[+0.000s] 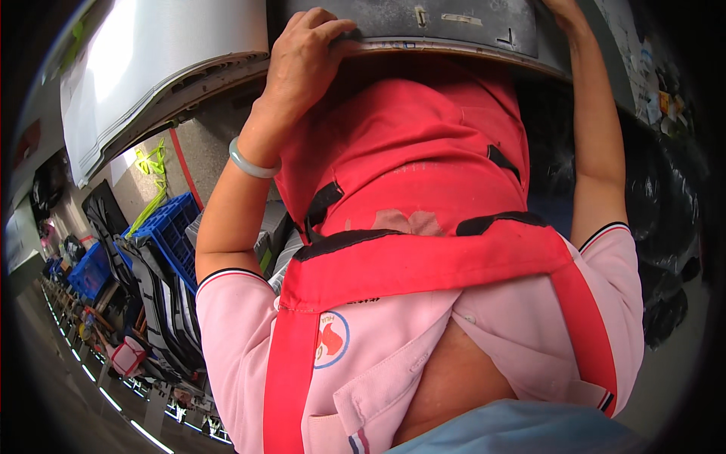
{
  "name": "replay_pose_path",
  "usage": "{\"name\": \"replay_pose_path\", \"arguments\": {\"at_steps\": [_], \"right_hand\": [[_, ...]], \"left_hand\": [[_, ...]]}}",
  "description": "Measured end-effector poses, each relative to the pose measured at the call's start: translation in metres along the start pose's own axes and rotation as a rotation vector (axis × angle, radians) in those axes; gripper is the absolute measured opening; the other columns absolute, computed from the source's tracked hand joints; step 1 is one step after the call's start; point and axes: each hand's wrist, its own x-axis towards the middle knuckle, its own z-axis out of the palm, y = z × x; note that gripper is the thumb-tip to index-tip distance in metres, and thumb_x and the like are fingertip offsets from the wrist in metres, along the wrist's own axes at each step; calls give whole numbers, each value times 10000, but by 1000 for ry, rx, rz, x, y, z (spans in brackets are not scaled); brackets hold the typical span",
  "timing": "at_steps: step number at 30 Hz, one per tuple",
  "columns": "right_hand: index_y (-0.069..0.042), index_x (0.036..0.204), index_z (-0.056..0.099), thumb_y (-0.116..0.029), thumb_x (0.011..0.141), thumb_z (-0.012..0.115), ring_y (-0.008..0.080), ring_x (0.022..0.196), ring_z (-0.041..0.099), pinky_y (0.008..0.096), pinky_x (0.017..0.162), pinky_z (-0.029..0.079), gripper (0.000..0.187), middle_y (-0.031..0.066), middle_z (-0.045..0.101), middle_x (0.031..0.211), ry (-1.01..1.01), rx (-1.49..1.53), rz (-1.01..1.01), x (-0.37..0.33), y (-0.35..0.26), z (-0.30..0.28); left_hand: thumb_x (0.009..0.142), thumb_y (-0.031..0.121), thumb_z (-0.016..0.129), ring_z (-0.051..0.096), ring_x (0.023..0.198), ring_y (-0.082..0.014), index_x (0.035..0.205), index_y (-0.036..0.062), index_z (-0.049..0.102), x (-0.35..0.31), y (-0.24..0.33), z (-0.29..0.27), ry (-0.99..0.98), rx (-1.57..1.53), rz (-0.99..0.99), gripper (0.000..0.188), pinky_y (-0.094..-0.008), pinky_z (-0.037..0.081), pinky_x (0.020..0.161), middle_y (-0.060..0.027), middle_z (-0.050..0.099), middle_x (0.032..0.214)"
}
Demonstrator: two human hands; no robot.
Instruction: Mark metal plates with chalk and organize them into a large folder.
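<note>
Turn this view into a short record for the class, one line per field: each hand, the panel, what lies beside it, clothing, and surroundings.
Left hand: at the left end of the dark panel; exact grip unclear
Right hand: past the panel's right end, partly cut off by the picture's top edge; grip unclear
Panel: dark grey, with small slots
Beside panel: stack of white sheets, to the left
Clothing: red apron, pink shirt; pale bangle on left wrist
Surroundings: blue crates left, black plastic right
</note>
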Motion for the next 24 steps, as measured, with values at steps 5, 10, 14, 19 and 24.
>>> {"name": "replay_pose_path", "arguments": {"at_steps": [5, 10, 14, 19, 24], "right_hand": [[-32, 978, 754, -190, 916, 760, 95, 788, 601, 264, 713, 478, 170, -6, 686, 879, -4, 5, -37, 2, 6, 1], [-30, 971, 754, -192, 912, 761, 91, 790, 601, 261, 717, 478, 173, -11, 687, 879, 1, -2, -73, 2, 11, -1], [-19, 964, 758, -189, 900, 762, 89, 791, 602, 261, 716, 483, 182, -12, 693, 873, 51, -33, -30, -10, -9, 8], [-17, 959, 771, -200, 892, 768, 91, 775, 604, 272, 701, 489, 195, -2, 700, 847, 70, -65, -81, -8, -1, 9], [-17, 973, 775, -211, 889, 776, 96, 758, 607, 284, 688, 498, 211, -2, 702, 831, 86, -66, -95, -8, 3, 10]], "left_hand": [[874, 160, 754, 656, 1011, -289, 1094, 108, 771, -3, -4, 2, 15, 9, 28, 227, -387, 542, 890, -76, 699, 1042], [888, 166, 731, 661, 974, -282, 1058, 112, 769, -1, 0, 3, 7, 21, 24, 182, -380, 549, 852, -62, 691, 1005], [882, 177, 733, 662, 965, -277, 1040, 111, 768, -2, 0, 3, 19, 39, 51, 174, -376, 549, 836, -62, 687, 987], [862, 165, 750, 658, 932, -265, 1026, 112, 765, -2, 3, 4, 48, 56, 54, 173, -379, 548, 797, -55, 678, 969], [864, 152, 751, 651, 905, -258, 1031, 117, 763, -2, 2, 3, 50, 46, 46, 171, -383, 545, 779, -45, 672, 960]]}}
